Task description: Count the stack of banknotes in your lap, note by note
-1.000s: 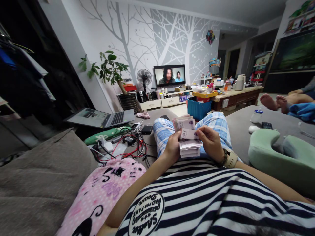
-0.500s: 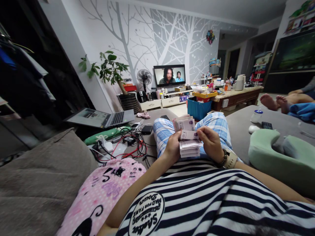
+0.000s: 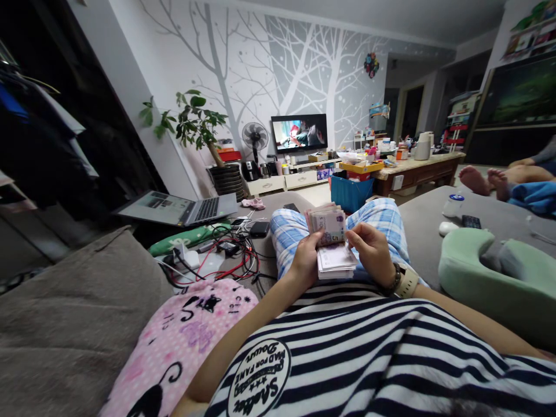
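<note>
My left hand (image 3: pixel 306 258) is closed around a bundle of banknotes (image 3: pixel 328 223), its thumb lying across their left side. The upper notes stand up, showing a printed 5 and a purple emblem. A lower, paler part of the bundle (image 3: pixel 335 259) folds down towards my striped shirt. My right hand (image 3: pixel 371 252), with a pale watch (image 3: pixel 407 281) and a dark bracelet at its wrist, is beside the notes' right edge. Its fingers are curled, thumb and forefinger together; whether they pinch a note's edge is hard to make out.
My legs in checked trousers (image 3: pixel 290 231) lie under the notes. To the left are tangled cables (image 3: pixel 243 255), a laptop (image 3: pixel 182 209) and a pink cloth (image 3: pixel 204 324). A green neck pillow (image 3: pixel 463 260) and white mouse (image 3: pixel 446 228) lie right. Another person's feet (image 3: pixel 482 178) rest farther right.
The single note stretched between both hands has dropped onto the lower part of the bundle. The upper notes now show a large 5. The television picture has switched.
</note>
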